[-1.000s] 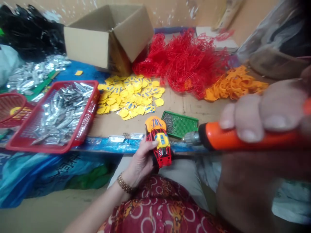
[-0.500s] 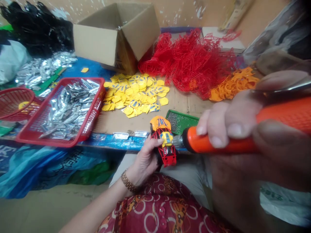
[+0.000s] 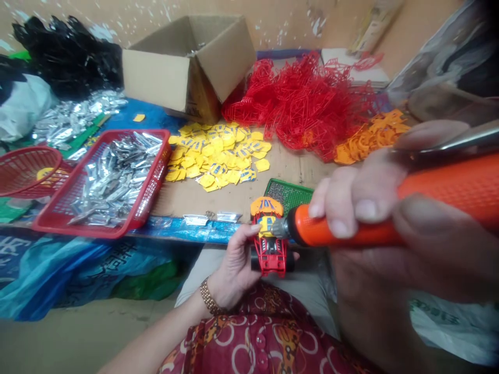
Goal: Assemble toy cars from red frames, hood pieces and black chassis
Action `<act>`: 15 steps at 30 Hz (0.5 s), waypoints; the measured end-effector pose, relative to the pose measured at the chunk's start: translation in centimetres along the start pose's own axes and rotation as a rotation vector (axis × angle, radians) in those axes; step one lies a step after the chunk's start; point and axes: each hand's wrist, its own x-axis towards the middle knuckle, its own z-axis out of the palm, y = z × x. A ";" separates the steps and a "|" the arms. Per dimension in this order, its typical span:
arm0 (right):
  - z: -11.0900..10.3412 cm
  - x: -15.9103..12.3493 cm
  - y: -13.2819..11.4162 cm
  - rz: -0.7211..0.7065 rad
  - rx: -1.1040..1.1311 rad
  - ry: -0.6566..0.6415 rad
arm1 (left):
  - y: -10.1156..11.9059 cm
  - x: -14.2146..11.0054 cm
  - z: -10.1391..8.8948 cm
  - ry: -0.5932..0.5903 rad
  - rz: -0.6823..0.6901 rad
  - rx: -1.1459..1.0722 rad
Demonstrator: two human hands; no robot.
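Observation:
My left hand [image 3: 237, 259] is closed round a toy buggy [image 3: 272, 252] with a red frame, a yellow roof panel, an orange front piece and black wheels. The thumb lies along the yellow panel. Large in the foreground, my right hand [image 3: 370, 202] grips an orange power screwdriver [image 3: 351, 228]. Its grey nose points left and meets the yellow panel in the picture; the tip itself is hard to make out. Just beyond the buggy lies a green tray [image 3: 298, 195] of small screws.
A red basket [image 3: 152, 208] of silvery parts stands at left. Yellow panels [image 3: 218, 156] are heaped mid-table, red frames [image 3: 300, 104] behind, orange pieces [image 3: 370, 137] at right. An open cardboard box [image 3: 156, 78] sits at the back. Two silvery pieces lie by the blue front edge.
The buggy has turned more upright in my left hand and shifted slightly right and nearer. The screwdriver has moved a little left, its nose now overlapping the yellow panel.

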 end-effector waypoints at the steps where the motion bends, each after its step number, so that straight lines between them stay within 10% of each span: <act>1: 0.1 0.1 -0.2 0.025 0.092 0.011 | -0.1 0.0 -0.1 -0.007 -0.007 -0.003; 15: 0.1 0.3 -0.2 0.060 0.283 0.023 | -0.1 0.0 -0.3 -0.018 -0.024 0.001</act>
